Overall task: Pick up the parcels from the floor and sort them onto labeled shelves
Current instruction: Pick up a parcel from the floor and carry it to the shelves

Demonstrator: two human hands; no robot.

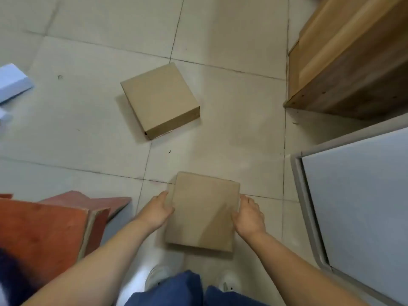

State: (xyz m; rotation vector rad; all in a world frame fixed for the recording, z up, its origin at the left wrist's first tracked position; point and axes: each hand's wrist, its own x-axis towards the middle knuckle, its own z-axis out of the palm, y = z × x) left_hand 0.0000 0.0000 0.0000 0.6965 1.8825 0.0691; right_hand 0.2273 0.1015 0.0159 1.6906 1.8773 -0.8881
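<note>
A flat brown cardboard parcel (202, 212) is held between both hands just in front of my feet. My left hand (157, 212) grips its left edge and my right hand (248, 214) grips its right edge. I cannot tell whether it rests on the tiled floor or is lifted off it. A second brown cardboard parcel (160, 99) lies on the floor farther ahead, square and closed, apart from both hands.
A wooden shelf unit (344, 62) stands at the upper right. A grey-white cabinet (357, 202) fills the right side. Red-brown boards (48, 224) lie at the lower left. A white box (12, 81) sits at the left edge. My shoes (159, 277) are below the parcel.
</note>
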